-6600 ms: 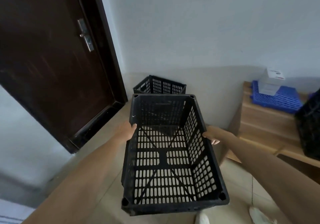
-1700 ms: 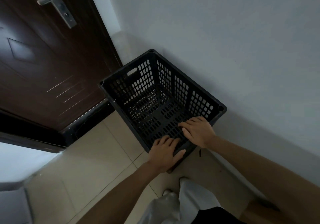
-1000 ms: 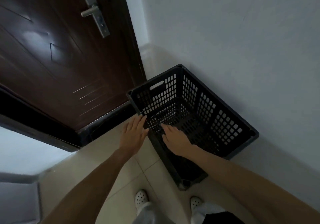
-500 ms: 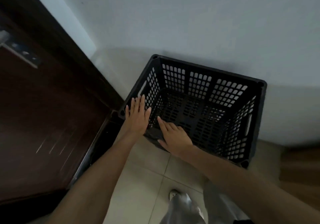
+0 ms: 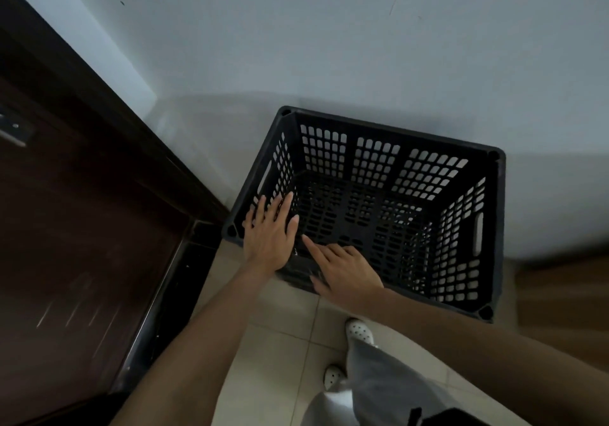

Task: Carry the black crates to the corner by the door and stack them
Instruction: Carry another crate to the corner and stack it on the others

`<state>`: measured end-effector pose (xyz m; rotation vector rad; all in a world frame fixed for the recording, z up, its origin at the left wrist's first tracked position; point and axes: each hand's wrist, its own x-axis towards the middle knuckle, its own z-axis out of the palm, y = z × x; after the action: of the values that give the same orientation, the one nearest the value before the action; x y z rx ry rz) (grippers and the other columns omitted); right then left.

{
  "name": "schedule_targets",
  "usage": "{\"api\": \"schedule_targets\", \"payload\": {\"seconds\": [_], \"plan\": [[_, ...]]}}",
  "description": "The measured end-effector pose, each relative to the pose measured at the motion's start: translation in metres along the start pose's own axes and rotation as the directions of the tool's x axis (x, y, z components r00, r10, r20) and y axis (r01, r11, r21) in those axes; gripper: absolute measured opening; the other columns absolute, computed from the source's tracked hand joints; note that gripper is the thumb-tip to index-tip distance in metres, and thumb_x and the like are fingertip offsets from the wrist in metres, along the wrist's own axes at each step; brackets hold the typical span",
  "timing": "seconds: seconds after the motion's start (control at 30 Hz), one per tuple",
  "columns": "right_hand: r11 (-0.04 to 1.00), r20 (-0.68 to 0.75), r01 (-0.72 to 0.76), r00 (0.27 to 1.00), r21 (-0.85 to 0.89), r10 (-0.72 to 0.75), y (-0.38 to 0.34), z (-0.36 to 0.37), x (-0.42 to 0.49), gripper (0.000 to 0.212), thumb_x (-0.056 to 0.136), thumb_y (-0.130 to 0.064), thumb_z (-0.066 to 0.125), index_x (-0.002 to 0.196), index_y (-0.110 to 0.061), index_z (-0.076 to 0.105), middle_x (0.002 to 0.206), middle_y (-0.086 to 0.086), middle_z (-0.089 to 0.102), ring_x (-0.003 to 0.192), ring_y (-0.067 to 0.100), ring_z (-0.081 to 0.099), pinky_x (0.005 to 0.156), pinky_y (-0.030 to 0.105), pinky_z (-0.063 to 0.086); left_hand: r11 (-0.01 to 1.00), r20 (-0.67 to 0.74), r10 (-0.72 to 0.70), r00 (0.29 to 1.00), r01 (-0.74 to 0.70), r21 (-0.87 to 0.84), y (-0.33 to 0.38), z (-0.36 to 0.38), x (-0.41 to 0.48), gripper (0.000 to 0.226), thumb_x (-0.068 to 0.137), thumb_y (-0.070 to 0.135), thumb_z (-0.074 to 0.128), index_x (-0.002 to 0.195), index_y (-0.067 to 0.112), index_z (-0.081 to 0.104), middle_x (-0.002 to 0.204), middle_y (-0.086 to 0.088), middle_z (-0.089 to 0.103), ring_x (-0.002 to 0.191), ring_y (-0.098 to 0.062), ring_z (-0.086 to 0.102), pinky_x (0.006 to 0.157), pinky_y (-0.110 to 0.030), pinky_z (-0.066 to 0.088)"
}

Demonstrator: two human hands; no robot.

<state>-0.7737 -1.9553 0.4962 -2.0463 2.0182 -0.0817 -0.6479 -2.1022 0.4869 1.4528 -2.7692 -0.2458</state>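
A black perforated crate stands in the corner against the pale wall, just right of the door frame. Through its slotted floor I see more black lattice underneath, so it seems to sit on another crate, though the lower one is mostly hidden. My left hand lies flat with fingers spread on the crate's near-left rim and corner. My right hand rests palm down on the near rim, fingers pointing left, gripping nothing.
A dark brown door with a black threshold fills the left. A wooden bench edge shows at the right. Beige floor tiles lie below, with my white shoes and grey trousers.
Since half a second ago the view has shifted slightly and both hands stay pressed on the crate's near rim. Earlier I carried the crate to the corner and set it down there.
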Motion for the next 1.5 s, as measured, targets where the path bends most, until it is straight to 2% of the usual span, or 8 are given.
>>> {"api": "schedule_targets", "payload": {"seconds": [0.1,0.33,0.53,0.77,0.9,1.27,1.4,1.5], "plan": [[1.0,0.014,0.008,1.0,0.005,-0.008,0.0,-0.006,0.0,0.072,0.097,-0.052,0.029,0.156,-0.019,0.004,0.147,0.001,0.046,0.131,0.023,0.047,0.101,0.039,0.042,1.0,-0.058,0.002,0.998,-0.003,-0.022,0.001,0.002,0.002,0.058,0.101,0.051,0.024,0.154,0.027,0.021,0.156,0.001,0.034,0.149,-0.024,0.018,0.12,-0.045,0.021],[0.943,-0.019,-0.014,1.0,0.332,0.021,0.013,-0.027,0.023,0.06,0.101,-0.046,0.028,0.155,-0.03,0.006,0.158,-0.007,0.025,0.144,0.015,0.027,0.115,0.038,0.029,0.998,-0.127,0.048,0.991,-0.053,-0.039,-0.014,-0.011,0.013,0.07,0.1,0.049,0.033,0.156,0.017,0.006,0.164,0.0,0.005,0.151,-0.022,-0.003,0.122,-0.042,0.003],[0.986,-0.131,0.0,0.991,0.169,0.022,0.038,-0.06,0.147,0.085,0.087,-0.009,0.051,0.156,-0.021,0.002,0.163,0.003,0.005,0.15,0.023,0.009,0.121,0.044,0.02,0.99,-0.064,-0.139,0.988,0.138,-0.019,-0.047,-0.028,0.064,0.089,0.092,0.042,0.055,0.155,0.01,0.0,0.163,-0.01,0.004,0.15,-0.029,-0.002,0.121,-0.047,0.007],[0.943,-0.03,0.279,0.957,-0.18,-0.288,0.03,-0.072,0.256,0.089,0.089,-0.003,0.05,0.155,-0.017,-0.008,0.162,0.008,-0.014,0.15,0.029,-0.01,0.123,0.043,0.002,0.962,0.017,-0.196,0.98,0.196,-0.189,-0.054,-0.014,0.076,0.085,0.093,0.035,0.058,0.155,0.012,0.004,0.162,-0.01,0.012,0.15,-0.029,0.004,0.121,-0.048,0.019],[0.931,0.132,0.319,0.945,-0.177,-0.299,0.025,-0.055,0.266,0.08,0.091,-0.015,0.05,0.156,-0.015,0.002,0.163,0.008,0.003,0.15,0.031,-0.009,0.121,0.044,-0.004,0.959,-0.008,-0.216,0.976,0.211,-0.192,-0.055,-0.01,0.079,0.085,0.091,0.033,0.061,0.155,0.012,0.008,0.16,-0.011,0.022,0.15,-0.028,0.011,0.118,-0.043,0.024],[0.931,0.156,0.351,0.929,-0.098,-0.334,0.029,-0.057,0.269,0.088,0.083,-0.014,0.058,0.155,-0.018,0.007,0.16,0.005,0.014,0.15,0.029,-0.002,0.119,0.045,-0.009,0.927,0.013,-0.201,0.98,0.194,-0.322,-0.053,-0.01,0.077,0.087,0.092,0.026,0.061,0.155,0.015,0.003,0.154,-0.016,0.03,0.144,-0.03,0.026,0.108,-0.047,0.041],[0.923,0.192,0.359,0.924,-0.139,-0.33,0.028,-0.061,0.27,0.091,0.083,-0.012,0.056,0.155,-0.017,0.0,0.159,0.007,0.016,0.15,0.028,0.0,0.119,0.046,-0.008,0.924,0.009,-0.21,0.978,0.201,-0.325,-0.053,-0.014,0.076,0.083,0.095,0.025,0.057,0.155,0.014,0.001,0.142,-0.017,0.046,0.108,-0.027,0.063,0.079,-0.035,0.054],[0.917,0.225,0.371,0.915,-0.149,-0.334,0.025,-0.063,0.267,0.091,0.085,-0.01,0.054,0.155,-0.016,-0.003,0.159,0.008,0.017,0.15,0.028,0.001,0.119,0.046,-0.007,0.918,0.045,-0.217,0.975,0.219,-0.33,-0.053,-0.014,0.069,0.076,0.098,0.025,0.053,0.155,0.011,0.004,0.123,-0.018,0.062,0.093,-0.028,0.068,0.075,-0.035,0.053]]}}
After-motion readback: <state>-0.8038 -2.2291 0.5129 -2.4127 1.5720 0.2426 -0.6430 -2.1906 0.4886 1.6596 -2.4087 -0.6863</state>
